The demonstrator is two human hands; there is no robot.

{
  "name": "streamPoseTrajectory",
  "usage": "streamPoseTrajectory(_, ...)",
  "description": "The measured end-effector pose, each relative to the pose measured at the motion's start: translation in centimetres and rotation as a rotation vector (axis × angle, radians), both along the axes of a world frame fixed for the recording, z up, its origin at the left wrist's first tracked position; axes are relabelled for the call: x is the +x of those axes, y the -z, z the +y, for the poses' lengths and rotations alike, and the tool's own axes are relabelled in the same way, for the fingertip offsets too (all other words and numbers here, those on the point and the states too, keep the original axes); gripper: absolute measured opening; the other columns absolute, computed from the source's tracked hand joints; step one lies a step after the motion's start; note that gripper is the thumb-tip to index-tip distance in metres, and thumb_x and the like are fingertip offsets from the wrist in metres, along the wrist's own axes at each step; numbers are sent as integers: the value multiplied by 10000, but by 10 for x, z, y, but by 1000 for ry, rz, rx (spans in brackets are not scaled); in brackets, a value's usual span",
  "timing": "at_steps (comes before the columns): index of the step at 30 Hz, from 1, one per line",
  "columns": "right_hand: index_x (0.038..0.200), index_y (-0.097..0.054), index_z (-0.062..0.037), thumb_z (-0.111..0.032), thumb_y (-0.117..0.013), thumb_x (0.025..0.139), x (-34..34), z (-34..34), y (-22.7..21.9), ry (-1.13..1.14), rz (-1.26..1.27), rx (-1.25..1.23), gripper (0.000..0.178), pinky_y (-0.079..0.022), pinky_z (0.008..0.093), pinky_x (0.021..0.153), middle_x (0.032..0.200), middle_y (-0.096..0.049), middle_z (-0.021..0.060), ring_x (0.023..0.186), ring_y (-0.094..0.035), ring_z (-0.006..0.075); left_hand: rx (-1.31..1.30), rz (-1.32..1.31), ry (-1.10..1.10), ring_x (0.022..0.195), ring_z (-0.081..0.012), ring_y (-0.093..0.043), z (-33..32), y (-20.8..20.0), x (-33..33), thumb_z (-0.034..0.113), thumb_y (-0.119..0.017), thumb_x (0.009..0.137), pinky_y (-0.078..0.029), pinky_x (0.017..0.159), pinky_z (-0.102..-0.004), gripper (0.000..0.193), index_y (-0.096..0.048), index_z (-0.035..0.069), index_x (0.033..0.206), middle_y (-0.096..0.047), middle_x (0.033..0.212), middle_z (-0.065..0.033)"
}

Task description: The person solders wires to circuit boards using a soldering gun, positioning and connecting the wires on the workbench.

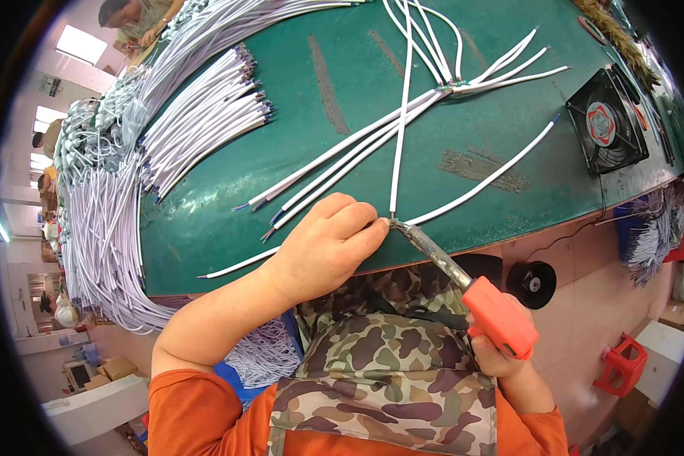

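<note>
Near the front edge of the green table, my left hand (319,247) is closed in a pinch at the spot where several white cables meet. One white cable (397,159) runs straight up from there, and another white cable (498,180) curves off to the right. A third white length (239,266) comes out on the left, behind my fingers. My right hand (500,356) is wrapped round the red handle of a soldering iron (501,315). The iron's metal tip touches or nearly touches the joint beside my left fingertips, which partly hide it.
Joined white cables (444,90) lie across the green table (213,235). Bundled cables (205,121) are heaped at left. A black fan (608,121) stands at the right edge. Below are a black reel (530,285) and a red stool (622,365). Another person (140,19) works at the far left.
</note>
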State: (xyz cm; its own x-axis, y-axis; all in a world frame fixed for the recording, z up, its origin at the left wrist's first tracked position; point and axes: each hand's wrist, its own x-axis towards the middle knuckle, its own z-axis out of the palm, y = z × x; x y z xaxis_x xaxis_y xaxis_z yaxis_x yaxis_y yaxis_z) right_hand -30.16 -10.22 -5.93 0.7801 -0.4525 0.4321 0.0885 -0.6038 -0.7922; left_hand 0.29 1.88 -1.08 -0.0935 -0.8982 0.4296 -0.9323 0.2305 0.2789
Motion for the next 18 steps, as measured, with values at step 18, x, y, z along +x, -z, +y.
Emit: streamPoseTrajectory(18,853,-662,-50,-299,-659,893,5,2,-5,50,-7,-29,253,-440,364,585,795,-668,71,675,-611,266,19,-15,-3,822,-291,-583,0,-1,-1,-14,-712,712,-501,695,-382,369,-629,23,1070,-606,968,-100)
